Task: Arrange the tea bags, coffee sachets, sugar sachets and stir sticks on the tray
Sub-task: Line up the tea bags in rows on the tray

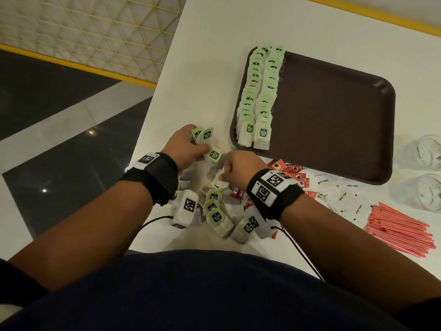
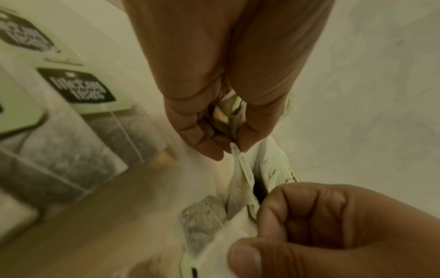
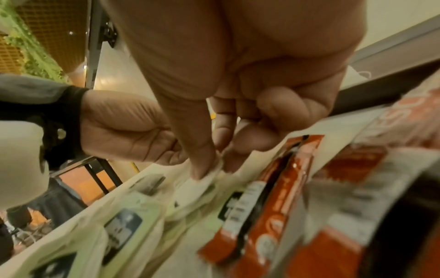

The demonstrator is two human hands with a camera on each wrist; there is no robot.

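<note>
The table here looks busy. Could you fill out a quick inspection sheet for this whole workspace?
Surface: white table, brown tray on it.
Job's things: two rows of tea bags along the tray's left side; loose tea bags, red coffee sachets, white sugar sachets and red stir sticks on the table.
Clutter: two clear glasses at the right edge.
Grippers: left hand grips several tea bags; right hand pinches one from the pile.
Cables: black wires from the wrist units.
Surroundings: dark tiled floor, yellow lattice panel.
</note>
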